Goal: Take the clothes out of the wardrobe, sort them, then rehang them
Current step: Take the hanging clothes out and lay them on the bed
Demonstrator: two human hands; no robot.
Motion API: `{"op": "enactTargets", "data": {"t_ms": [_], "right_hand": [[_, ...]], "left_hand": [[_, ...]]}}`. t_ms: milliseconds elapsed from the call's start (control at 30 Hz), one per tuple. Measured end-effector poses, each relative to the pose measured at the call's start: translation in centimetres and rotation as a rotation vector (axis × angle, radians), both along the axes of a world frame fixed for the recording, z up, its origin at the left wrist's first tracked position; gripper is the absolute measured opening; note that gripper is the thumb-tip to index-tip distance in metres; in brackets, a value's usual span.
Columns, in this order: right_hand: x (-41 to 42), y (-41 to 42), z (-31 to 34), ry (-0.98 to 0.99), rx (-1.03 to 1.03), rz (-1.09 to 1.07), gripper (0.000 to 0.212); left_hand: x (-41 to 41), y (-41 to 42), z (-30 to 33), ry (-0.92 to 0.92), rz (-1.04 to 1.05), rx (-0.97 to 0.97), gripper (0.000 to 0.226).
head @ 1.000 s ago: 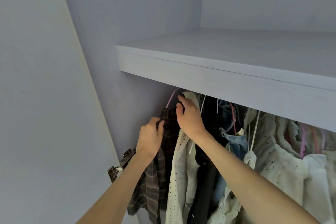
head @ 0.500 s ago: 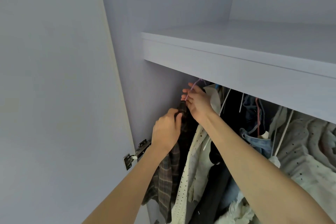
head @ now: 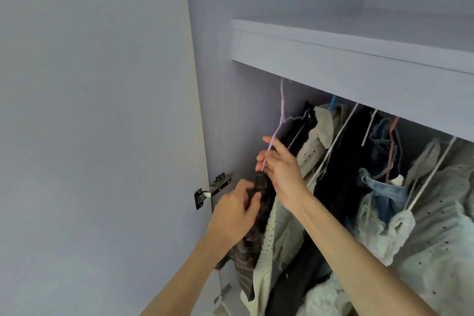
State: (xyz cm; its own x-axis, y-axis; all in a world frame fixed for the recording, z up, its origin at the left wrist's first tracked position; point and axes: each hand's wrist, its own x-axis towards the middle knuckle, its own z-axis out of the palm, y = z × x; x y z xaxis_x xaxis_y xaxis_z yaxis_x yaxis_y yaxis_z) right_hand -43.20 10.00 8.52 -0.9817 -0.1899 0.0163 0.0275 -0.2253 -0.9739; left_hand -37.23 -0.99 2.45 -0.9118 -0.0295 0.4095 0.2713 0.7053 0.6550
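The left hand (head: 234, 213) is gripping the bunched top of a dark brown plaid shirt (head: 247, 251), thumb and fingers curled round the cloth just under the point where it is hanging from a thin lilac wire hanger (head: 275, 133). The right hand (head: 280, 169) is sitting directly above and slightly to the right of the left one, its fingers pinching the sloping lilac arm of that same hanger. The hanger's hook is reaching up behind the front edge of a pale lavender wardrobe shelf (head: 359, 67); the rail is hidden, so I cannot tell whether the hook is on it. The plaid shirt is hanging leftmost in the row, near the wardrobe's inner side wall, its lower folds trailing down past the left wrist.

Pressing against it on the right is a cream knit garment with small dark dots (head: 272, 233), which is lying partly under the right forearm. Further right are crowding a black garment (head: 338, 182), a blue denim piece (head: 384, 187) on a pink hanger (head: 391, 146), and a white dotted top (head: 441, 226) on white hangers. A metal door hinge (head: 213, 188) is joining the open lavender door (head: 97, 136) to the side wall, just left of the left hand.
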Motion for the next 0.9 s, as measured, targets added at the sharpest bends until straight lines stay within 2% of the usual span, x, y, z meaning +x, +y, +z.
{"op": "enactTargets", "data": {"t_ms": [333, 467, 600, 667, 700, 800, 900], "right_hand": [[11.6, 1.4, -8.2, -0.073, 0.395, 0.195, 0.024], [15.2, 2.5, -10.9, -0.106, 0.565, 0.271, 0.031], [19.0, 3.5, -13.4, -0.198, 0.723, 0.289, 0.030], [21.1, 3.5, -14.4, -0.129, 0.856, 0.290, 0.015], [22.0, 3.4, -14.7, -0.083, 0.925, 0.297, 0.015], [24.5, 2.1, -14.9, 0.078, 1.123, 0.289, 0.025], [26.2, -0.5, -14.0, 0.260, 1.172, 0.369, 0.026]], "left_hand": [[11.5, -0.9, -6.1, -0.406, -0.206, 0.004, 0.022], [15.4, -3.0, -8.6, -0.507, -0.132, 0.009, 0.018], [20.7, -6.4, -10.2, -0.495, 0.014, -0.028, 0.022], [23.9, -7.8, -11.1, -0.498, 0.094, -0.025, 0.024], [25.6, -8.5, -11.5, -0.512, 0.136, -0.018, 0.026], [30.4, -10.8, -12.5, -0.560, 0.282, -0.001, 0.034], [34.8, -13.4, -12.7, -0.605, 0.438, -0.014, 0.051]]}}
